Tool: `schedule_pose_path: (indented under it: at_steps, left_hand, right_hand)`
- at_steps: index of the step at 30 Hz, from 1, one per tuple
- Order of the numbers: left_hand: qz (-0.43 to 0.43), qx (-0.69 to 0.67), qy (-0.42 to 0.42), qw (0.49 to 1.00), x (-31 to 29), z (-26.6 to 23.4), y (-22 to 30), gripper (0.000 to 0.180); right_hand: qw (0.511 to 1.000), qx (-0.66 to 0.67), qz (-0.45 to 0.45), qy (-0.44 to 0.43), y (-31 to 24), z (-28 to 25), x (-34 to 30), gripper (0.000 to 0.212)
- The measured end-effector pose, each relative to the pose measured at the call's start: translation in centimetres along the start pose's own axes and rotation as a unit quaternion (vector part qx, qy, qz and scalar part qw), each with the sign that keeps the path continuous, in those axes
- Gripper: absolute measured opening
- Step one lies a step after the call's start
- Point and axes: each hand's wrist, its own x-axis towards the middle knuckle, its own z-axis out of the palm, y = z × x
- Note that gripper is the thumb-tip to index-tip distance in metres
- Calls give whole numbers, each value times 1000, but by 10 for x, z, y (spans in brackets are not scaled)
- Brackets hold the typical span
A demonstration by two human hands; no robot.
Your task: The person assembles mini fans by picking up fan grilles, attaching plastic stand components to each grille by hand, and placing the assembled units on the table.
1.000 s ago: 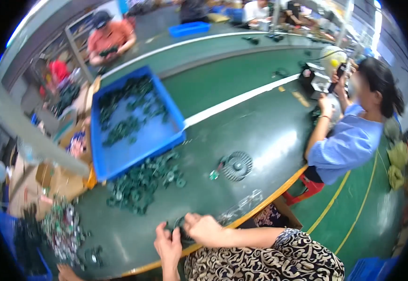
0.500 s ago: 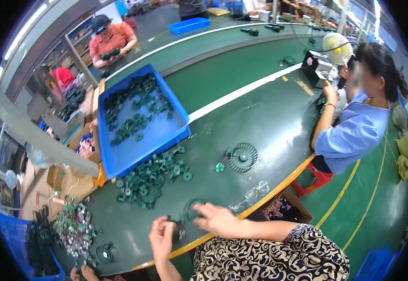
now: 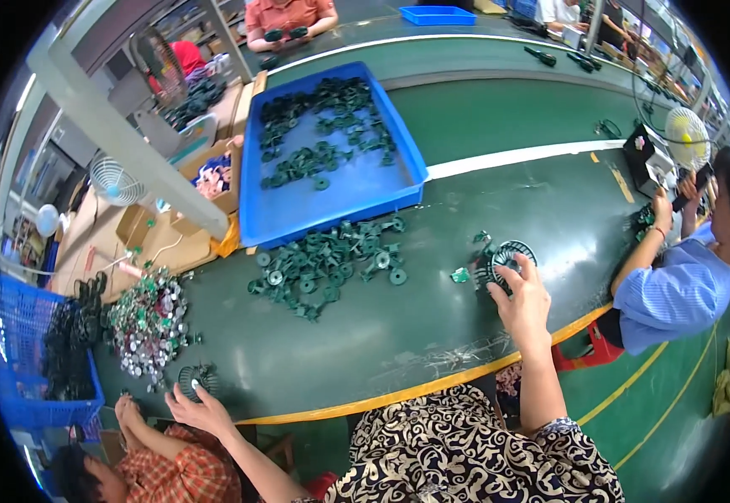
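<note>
My right hand (image 3: 522,306) is curled over a round dark green fan guard (image 3: 516,253), thumb and fingers on its slatted rim. It overlaps another dark slatted part, mostly hidden beneath the hand. A small green circuit board (image 3: 460,275) with dark bits lies just left of them. Far to the left, my left hand (image 3: 200,412) reaches out with its fingers apart. Close to its fingertips sits another dark round slatted housing (image 3: 198,377) on the table; whether they touch I cannot tell. A small white spot shows at the fingertips.
Dark green plastic parts lie in a heap (image 3: 323,267) before a blue tray (image 3: 256,210) of more such parts. Left stand a pile of small metal-and-green components (image 3: 148,323) and a blue basket (image 3: 12,402). Co-workers sit left, right and across. A yellow strip (image 3: 398,401) edges the table.
My hands have parted from the middle: the right went right to the fan guard by the circuit board, the left went left to the housing. The view has shifted, showing more of the left co-worker.
</note>
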Motion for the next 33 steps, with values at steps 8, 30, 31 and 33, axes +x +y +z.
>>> schedule_pose_path:
  at_steps: [8, 30, 31, 33]
  left_hand:
    - [-136, -69, -37, 988, -8, 30, -91, 56]
    - [15, -458, -476, 750, -83, -118, 219, 38]
    - [11, -478, -493, 727, -81, -119, 224, 38]
    - [7, -496, -526, 691, -77, -123, 232, 37]
  right_hand:
    - [982, 124, -138, -19, -66, 31, 12, 28]
    - [975, 204, -88, -18, -71, 69, 2, 38]
    - [973, 204, -95, -43, -68, 67, -7, 37]
    - [970, 206, -98, -81, -57, 64, -25, 32]
